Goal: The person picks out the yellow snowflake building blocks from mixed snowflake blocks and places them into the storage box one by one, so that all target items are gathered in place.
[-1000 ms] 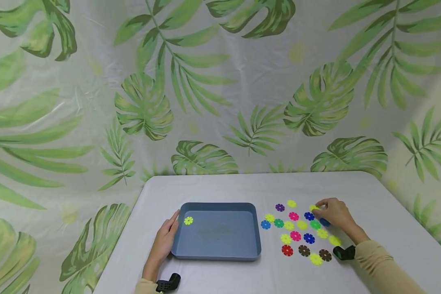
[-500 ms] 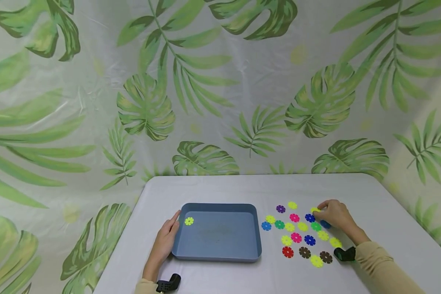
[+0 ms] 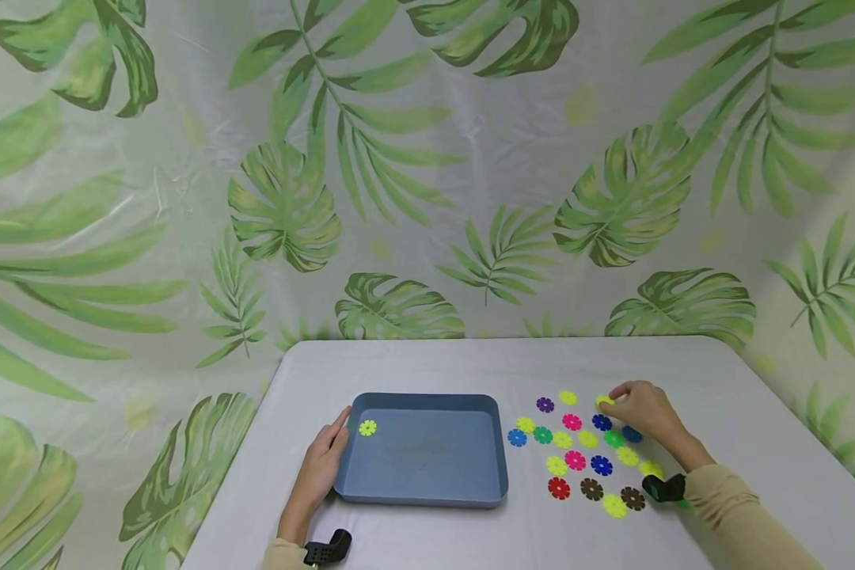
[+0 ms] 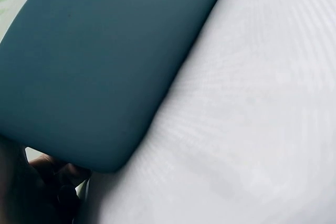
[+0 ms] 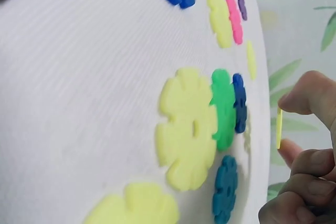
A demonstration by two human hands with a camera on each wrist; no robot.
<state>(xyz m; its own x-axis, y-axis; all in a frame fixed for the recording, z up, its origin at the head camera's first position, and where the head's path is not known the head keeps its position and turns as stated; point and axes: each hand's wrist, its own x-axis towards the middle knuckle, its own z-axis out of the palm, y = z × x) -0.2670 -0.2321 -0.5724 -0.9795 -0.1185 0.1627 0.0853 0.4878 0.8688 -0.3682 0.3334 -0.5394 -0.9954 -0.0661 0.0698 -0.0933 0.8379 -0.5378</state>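
In the head view my left hand point(image 3: 319, 463) grips the left side of a blue-grey rectangular tray point(image 3: 427, 502). One yellow flower-shaped disc point(image 3: 367, 428) lies inside the tray, near its left end. My right hand point(image 3: 641, 408) pinches another yellow flower-shaped disc point(image 3: 604, 401) between thumb and finger at the back of a spread of discs. The right wrist view shows that pinched disc edge-on, apart from the table. Close to this hand lie a dark blue disc point(image 3: 602, 423), a green disc point(image 3: 613, 438) and a blue disc point(image 3: 632, 434).
More flower-shaped discs lie right of the tray: a purple disc point(image 3: 545, 404), a red disc point(image 3: 559, 488), a brown disc point(image 3: 591, 489), a pink disc point(image 3: 575, 460) and several yellow ones. A white cloth covers the table point(image 3: 427, 538). A leaf-patterned curtain point(image 3: 399, 198) hangs behind.
My right hand has shifted slightly left and up, and the yellow disc in its fingers has come along. My left hand and the tray have stayed in place.
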